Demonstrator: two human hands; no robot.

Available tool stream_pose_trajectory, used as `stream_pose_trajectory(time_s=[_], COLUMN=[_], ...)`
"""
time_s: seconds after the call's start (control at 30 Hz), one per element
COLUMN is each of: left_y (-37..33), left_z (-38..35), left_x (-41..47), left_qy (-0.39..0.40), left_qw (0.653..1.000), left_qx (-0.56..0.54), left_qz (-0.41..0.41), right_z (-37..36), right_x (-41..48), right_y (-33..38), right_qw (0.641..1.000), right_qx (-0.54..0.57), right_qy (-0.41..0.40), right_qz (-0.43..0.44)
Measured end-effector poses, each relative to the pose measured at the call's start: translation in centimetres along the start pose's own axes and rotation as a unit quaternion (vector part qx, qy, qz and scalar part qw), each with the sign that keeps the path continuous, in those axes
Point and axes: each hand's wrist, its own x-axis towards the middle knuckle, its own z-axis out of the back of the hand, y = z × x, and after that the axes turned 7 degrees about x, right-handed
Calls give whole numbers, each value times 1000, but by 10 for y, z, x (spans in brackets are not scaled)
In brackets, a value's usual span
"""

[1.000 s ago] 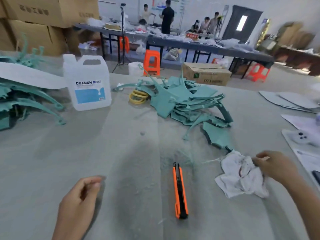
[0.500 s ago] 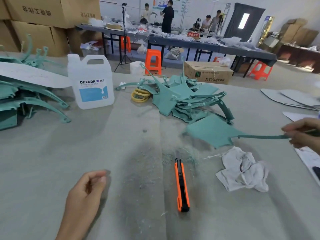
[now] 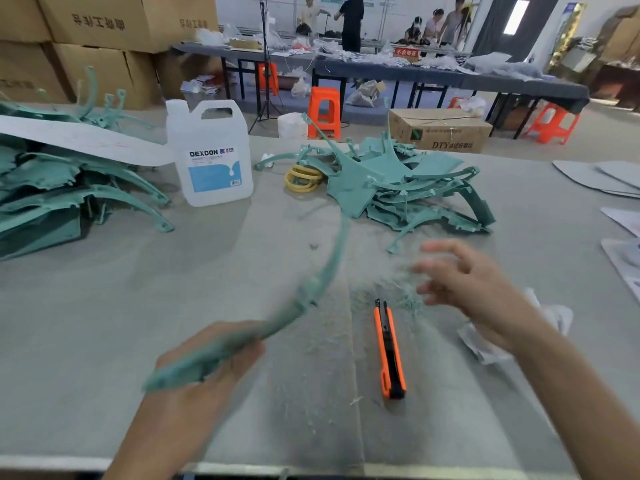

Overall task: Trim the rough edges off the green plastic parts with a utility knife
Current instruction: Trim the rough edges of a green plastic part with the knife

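While the left hand [image 3: 194, 386] clamps its grip on a long curved green plastic part [image 3: 311, 289] left of the orange utility knife [image 3: 389, 351], the empty right hand [image 3: 474, 292], fingers apart, hovers nearer, just right of its far-pointing blade end.

Grey table [image 3: 104, 306] is carrying orange utility knife [image 3: 389, 351], green shavings [image 3: 405, 299], white rag [image 3: 554, 317], clear jug [image 3: 213, 161], yellow rings [image 3: 303, 178], and pile of green parts [image 3: 408, 188].

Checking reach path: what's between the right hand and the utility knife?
Head view: only loose green shavings on the table lie between the right hand and the utility knife. The left hand grips a green part.
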Motion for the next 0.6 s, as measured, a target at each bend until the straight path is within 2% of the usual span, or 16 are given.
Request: stream_pose_trajectory(time_s=[0.03, 0.1, 0.13, 0.17, 0.23, 0.33, 0.47, 0.6], left_y=[9, 22, 32, 36, 46, 54, 53, 51], left_z=[2, 0, -3, -7, -18, -35, -47, -66], left_x=[-1, 0, 1, 5, 8, 10, 19, 24], left_qy=[-48, -60, -54, -43, -12, -1, -21, -12], left_qw=[999, 997, 997, 995, 990, 990, 998, 997], left_qx=[6, 11, 30, 55, 115, 124, 21, -52], left_qz=[23, 49, 55, 68, 78, 71, 62, 64], right_z=[-10, -33, -43, -50, -58, -53, -40, -44], right_x=[2, 1, -3, -6, -10, -12, -21, -38], right_y=[-14, -44, -57, -68, -82, -80, -69, -58], right_qw=[990, 924, 888, 868, 861, 878, 915, 970], right_qx=[-134, -382, -458, -494, -507, -477, -401, -240], right_qy=[-30, 1, 27, 44, 34, 0, -36, -24], right_qz=[-1, -14, -24, -30, -27, -32, -13, 34])
